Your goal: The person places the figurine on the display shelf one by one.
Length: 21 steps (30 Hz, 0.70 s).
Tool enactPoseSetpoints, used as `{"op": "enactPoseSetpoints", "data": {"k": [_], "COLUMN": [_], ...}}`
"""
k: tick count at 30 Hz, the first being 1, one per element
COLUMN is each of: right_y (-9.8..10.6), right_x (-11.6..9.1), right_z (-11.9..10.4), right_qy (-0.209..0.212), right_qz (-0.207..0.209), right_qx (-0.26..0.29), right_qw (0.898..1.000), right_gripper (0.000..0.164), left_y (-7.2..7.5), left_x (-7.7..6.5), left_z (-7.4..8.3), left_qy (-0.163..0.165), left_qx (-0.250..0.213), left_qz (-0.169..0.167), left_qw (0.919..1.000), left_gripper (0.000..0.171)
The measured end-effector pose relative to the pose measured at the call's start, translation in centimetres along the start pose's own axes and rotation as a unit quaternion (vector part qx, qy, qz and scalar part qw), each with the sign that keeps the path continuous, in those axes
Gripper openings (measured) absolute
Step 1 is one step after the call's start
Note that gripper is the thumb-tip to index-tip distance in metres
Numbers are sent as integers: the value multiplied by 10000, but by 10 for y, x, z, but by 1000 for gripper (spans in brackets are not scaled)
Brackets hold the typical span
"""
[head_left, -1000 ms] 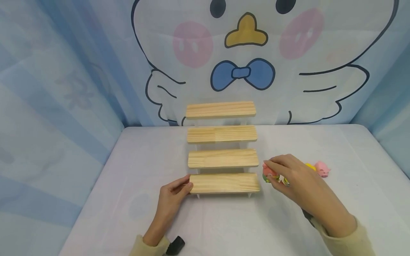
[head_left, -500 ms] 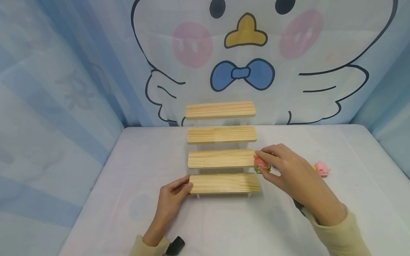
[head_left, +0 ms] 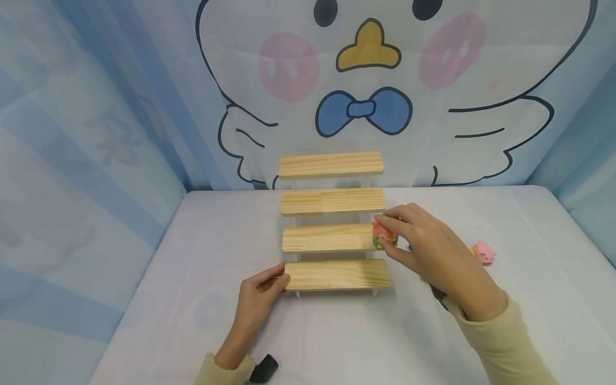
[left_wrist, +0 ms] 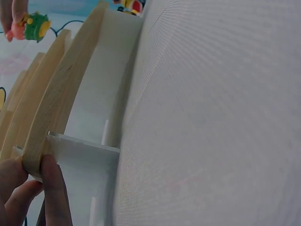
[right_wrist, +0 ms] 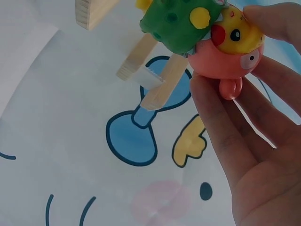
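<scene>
A four-tier stepped shelf with pale wooden planks (head_left: 337, 275) stands on the table. My left hand (head_left: 257, 299) pinches the left end of its lowest plank, thumb on one face and fingers on the other, as the left wrist view shows. My right hand (head_left: 430, 248) holds a small toy figurine (head_left: 384, 236) above the right end of the second plank from the bottom. In the right wrist view the figurine (right_wrist: 221, 37) has a green spotted body, a pink head and a yellow face with a red cheek. I cannot tell whether it touches the plank.
A pink pig toy (head_left: 483, 253) lies on the white table (head_left: 231, 235) at right, with a yellow thing mostly hidden behind my right hand. Colourful toys (left_wrist: 129, 5) show past the shelf in the left wrist view. A printed curtain (head_left: 409, 155) hangs behind.
My right hand has carried the figurine left and away from me, from beside the shelf to over its second plank. The left hand stays on the lowest plank.
</scene>
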State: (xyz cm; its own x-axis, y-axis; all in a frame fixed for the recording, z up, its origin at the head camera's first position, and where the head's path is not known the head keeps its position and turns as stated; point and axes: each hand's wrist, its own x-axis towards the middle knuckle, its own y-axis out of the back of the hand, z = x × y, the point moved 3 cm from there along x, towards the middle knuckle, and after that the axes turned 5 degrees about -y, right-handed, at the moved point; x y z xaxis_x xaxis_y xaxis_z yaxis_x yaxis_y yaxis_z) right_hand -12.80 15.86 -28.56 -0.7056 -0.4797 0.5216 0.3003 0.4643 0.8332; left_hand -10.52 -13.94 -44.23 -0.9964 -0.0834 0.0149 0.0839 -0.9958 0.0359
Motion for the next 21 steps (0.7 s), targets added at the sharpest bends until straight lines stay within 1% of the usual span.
{"op": "enactPoseSetpoints", "data": {"k": [6,14,21], "right_y": [-1,-2,-3], "right_x": [7,16,25], "right_z": [0,-1,-4], "right_qy": [29,131,293], "right_qz": [12,57,186], "right_qx": [47,92,131], "right_qw": [10000,9999,9993], "right_gripper": [42,38,36], "left_y": [0,-1,-1], "left_x": [0,0,0], "left_z": [0,1,1], "left_qy": [-29,96,130], "left_qx": [-63,-63,-49], "left_qz": [-17,2,11], "left_qw": [10000,9999,9999], "left_gripper": [38,38,38]}}
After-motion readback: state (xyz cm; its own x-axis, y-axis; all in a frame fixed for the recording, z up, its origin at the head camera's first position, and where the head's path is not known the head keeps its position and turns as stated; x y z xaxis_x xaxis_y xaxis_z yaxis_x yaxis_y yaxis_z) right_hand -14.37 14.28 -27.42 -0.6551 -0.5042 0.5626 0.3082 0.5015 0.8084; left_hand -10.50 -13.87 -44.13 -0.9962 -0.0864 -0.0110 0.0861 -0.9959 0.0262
